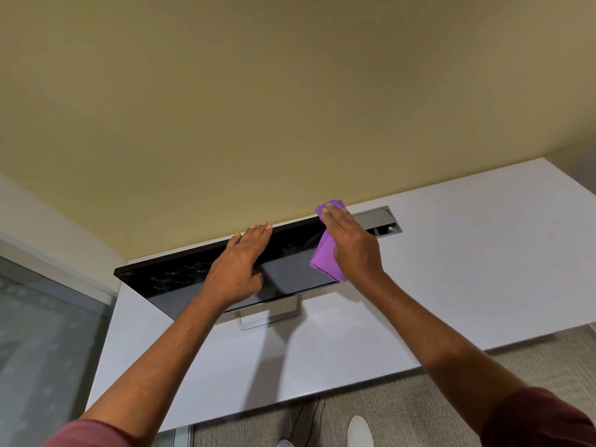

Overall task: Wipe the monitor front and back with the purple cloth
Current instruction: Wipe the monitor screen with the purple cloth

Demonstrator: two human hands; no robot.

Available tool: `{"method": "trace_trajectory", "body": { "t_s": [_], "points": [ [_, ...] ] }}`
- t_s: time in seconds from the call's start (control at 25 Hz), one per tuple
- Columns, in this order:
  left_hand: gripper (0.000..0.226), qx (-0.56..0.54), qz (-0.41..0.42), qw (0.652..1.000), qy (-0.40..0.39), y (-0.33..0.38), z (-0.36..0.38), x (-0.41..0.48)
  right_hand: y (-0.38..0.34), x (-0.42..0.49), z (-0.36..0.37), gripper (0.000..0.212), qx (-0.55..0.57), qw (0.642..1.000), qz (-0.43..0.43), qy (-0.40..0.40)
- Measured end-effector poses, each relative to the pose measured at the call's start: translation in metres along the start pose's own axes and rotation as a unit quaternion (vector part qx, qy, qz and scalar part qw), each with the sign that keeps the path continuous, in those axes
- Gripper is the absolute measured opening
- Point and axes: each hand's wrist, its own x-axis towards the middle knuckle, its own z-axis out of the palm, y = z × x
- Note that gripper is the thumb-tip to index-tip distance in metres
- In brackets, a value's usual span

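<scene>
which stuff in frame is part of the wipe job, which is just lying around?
In the job:
monitor
purple cloth
right hand, pressing the cloth on the screen
left hand, flat on the monitor's top edge

Just there:
white desk
cable hatch in the desk
white shoe on the floor

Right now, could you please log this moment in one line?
wiping monitor front | right hand presses purple cloth on its right end | left hand flat on monitor near top edge
</scene>
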Motion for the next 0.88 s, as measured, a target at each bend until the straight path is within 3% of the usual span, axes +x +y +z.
{"method": "trace_trajectory", "body": {
  "t_s": [0.12, 0.36, 0.52, 0.6, 0.76, 0.84, 0.88],
  "points": [
    [0.109, -0.002, -0.001, 1.0, -0.002, 0.0, 0.0, -0.001, -0.006, -0.006, -0.001, 0.092, 0.074, 0.994, 0.079, 0.002],
    [0.108, -0.009, -0.003, 1.0, 0.0, 0.001, -0.002, -0.004, -0.004, -0.02, -0.001, 0.071, 0.169, 0.968, 0.184, -0.007],
    [0.108, -0.006, -0.002, 1.0, 0.0, 0.0, -0.002, -0.002, 0.014, -0.046, -0.003, 0.059, 0.262, 0.904, 0.333, -0.063],
    [0.108, -0.003, -0.001, 1.0, -0.001, -0.002, 0.0, -0.002, 0.023, -0.057, -0.007, 0.053, 0.341, 0.841, 0.417, -0.056],
    [0.107, -0.003, 0.0, 1.0, 0.0, -0.003, 0.0, -0.002, 0.039, -0.077, -0.019, 0.041, 0.61, 0.588, 0.53, 0.0],
    [0.106, 0.001, 0.005, 1.0, -0.001, -0.003, -0.002, -0.002, 0.032, -0.091, -0.028, 0.028, 0.671, 0.492, 0.554, 0.02],
    [0.105, 0.004, 0.008, 1.0, -0.003, -0.003, -0.002, -0.003, 0.024, -0.097, -0.031, 0.038, 0.697, 0.45, 0.556, 0.049]
  ]
}}
